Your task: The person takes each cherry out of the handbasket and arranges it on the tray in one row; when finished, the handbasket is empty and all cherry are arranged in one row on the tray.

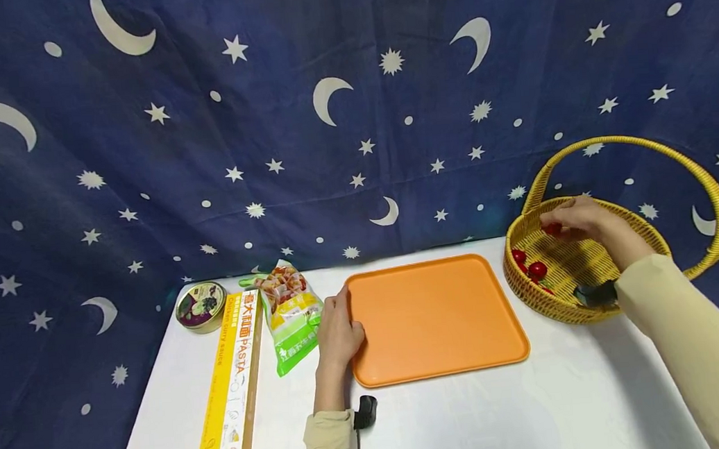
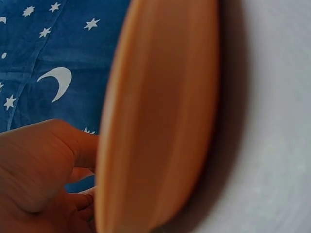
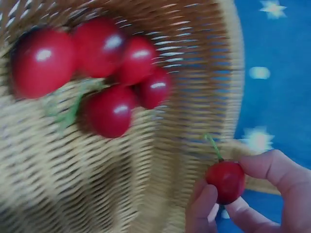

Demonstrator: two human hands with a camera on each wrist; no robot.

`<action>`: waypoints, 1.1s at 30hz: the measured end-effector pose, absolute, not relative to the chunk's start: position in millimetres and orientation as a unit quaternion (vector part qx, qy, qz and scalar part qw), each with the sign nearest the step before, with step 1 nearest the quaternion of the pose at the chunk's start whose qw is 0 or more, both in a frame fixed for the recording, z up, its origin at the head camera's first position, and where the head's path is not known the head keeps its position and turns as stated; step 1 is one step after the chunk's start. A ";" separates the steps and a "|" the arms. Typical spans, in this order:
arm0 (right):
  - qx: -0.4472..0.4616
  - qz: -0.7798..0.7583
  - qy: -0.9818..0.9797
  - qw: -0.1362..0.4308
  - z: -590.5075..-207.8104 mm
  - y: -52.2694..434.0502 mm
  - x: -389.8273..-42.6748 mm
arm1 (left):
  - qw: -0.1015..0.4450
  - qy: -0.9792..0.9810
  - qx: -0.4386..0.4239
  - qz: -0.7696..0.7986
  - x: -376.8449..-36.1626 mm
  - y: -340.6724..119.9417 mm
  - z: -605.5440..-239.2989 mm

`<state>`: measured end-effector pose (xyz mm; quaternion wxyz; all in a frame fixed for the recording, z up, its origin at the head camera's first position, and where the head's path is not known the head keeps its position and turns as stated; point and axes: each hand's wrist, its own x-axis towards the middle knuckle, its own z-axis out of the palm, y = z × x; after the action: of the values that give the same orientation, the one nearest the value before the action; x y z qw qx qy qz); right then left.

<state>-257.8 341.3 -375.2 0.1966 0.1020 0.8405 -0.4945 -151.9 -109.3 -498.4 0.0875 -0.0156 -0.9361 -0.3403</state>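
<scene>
In the head view, my left hand (image 1: 340, 330) holds the left edge of an orange rectangular tray (image 1: 435, 316) that lies on the white table. The left wrist view shows the tray's rim (image 2: 155, 116) close up, with the hand (image 2: 43, 174) against it. My right hand (image 1: 584, 219) is over a yellow woven basket (image 1: 550, 308) with a tall handle. Between thumb and fingers it pinches a red cherry (image 3: 226, 182) with a thin green stem. Several more red cherries (image 3: 109, 111) lie together inside the basket in the right wrist view.
Left of the tray lie a green-and-yellow food bag (image 1: 294, 319), a long pasta box (image 1: 229, 386) and a round tin (image 1: 201, 306). A dark blue curtain (image 1: 290, 132) with moons and stars hangs behind the table (image 1: 448, 420).
</scene>
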 end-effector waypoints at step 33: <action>0.032 -0.633 0.761 0.136 -479.3 40.5 -199.0 | 0.117 -0.936 -0.033 -0.330 -153.6 -110.0 -502.1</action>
<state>-199.0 40.5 -479.3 0.1358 0.0315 0.7613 -0.6333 -153.6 -110.0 -502.1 0.1170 -0.0334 -0.9361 -0.3302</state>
